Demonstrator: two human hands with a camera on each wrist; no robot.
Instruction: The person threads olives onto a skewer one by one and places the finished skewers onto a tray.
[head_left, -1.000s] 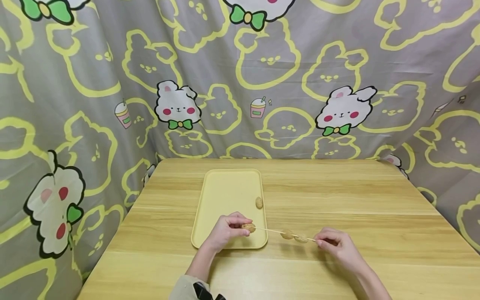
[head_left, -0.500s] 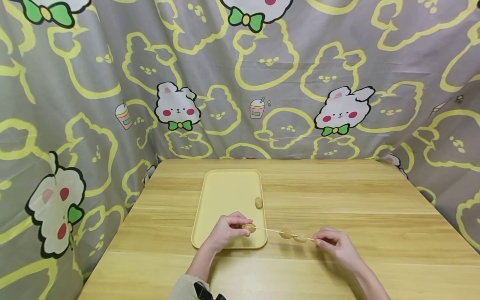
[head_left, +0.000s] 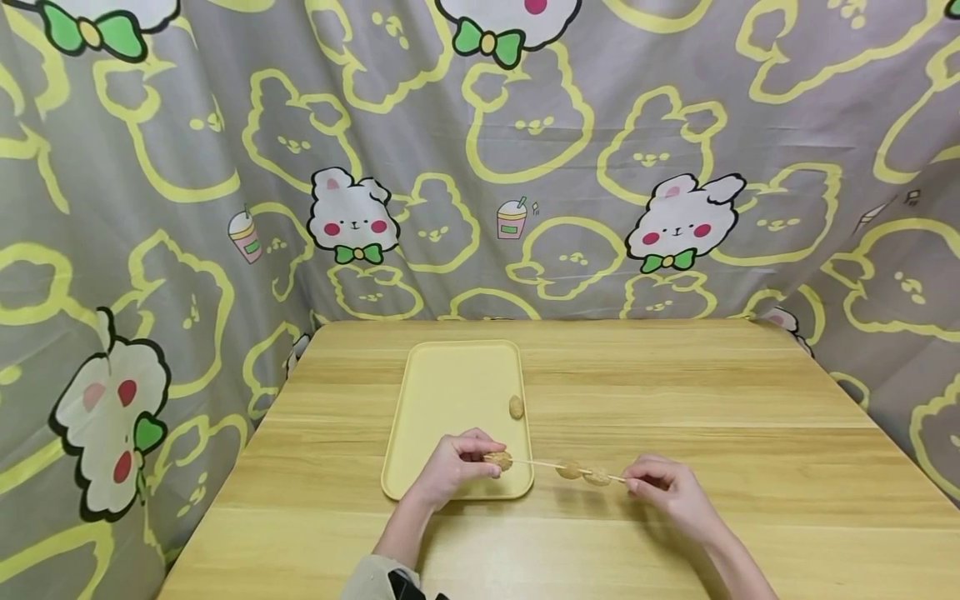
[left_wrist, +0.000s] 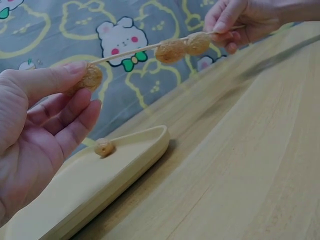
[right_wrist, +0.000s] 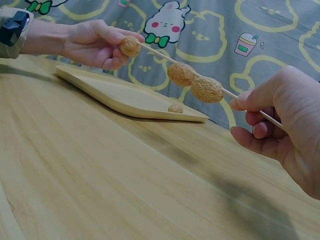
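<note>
My right hand (head_left: 671,490) pinches the end of a thin wooden skewer (right_wrist: 159,54) between thumb and fingers. Two brown, wrinkled meatballs are threaded on it side by side, the outer meatball (right_wrist: 181,74) touching the inner meatball (right_wrist: 207,89). Between the thumb and fingers of my left hand (head_left: 450,469) is a third meatball (left_wrist: 90,79). The skewer's far end meets this meatball; how deep it goes in is hidden. Both hands hold the skewer above the table, slightly tilted. Another meatball (head_left: 516,407) lies on the yellow tray (head_left: 457,375), by its right rim, with a small dark hole visible in the left wrist view.
The tray sits left of centre on a wooden table (head_left: 675,375), partly under my left hand. A grey curtain (head_left: 450,108) with rabbit and bear drawings hangs behind the table and along its sides.
The head view has shifted very slightly. Both hands, the skewer and the meatballs stay almost where they were, with the right hand a touch further left.
</note>
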